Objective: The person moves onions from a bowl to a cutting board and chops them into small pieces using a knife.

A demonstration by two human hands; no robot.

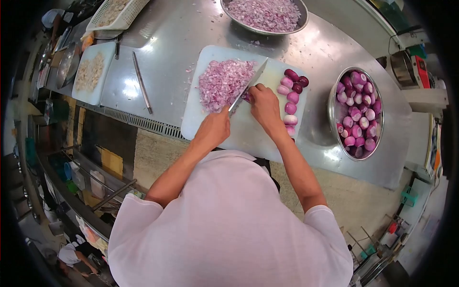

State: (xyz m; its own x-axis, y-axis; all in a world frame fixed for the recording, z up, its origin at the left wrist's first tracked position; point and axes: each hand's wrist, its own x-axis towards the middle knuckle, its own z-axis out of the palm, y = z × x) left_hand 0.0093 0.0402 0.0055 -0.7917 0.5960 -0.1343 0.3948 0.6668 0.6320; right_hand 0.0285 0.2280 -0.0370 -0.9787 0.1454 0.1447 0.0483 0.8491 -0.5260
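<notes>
My left hand [213, 128] is closed round the handle of a knife [249, 85], whose blade slants up and to the right across the cutting board [229, 138]. Against the right side of the blade, the bent fingers of my right hand [265, 105] hold a red onion [247, 97], mostly hidden by the fingers and blade. Left of the blade lies a broad heap of chopped red onion [222, 83]. Along the board's right edge runs a row of whole red onions [290, 108], some pale pink, some dark purple.
A steel bowl [331, 112] of peeled red onions stands to the right. At the back sits a bowl [282, 32] of chopped onion. Leftward are a metal rod [141, 82], a smaller board [98, 95] with pale pieces and a white basket [136, 14]. Another person [69, 256] is at lower left.
</notes>
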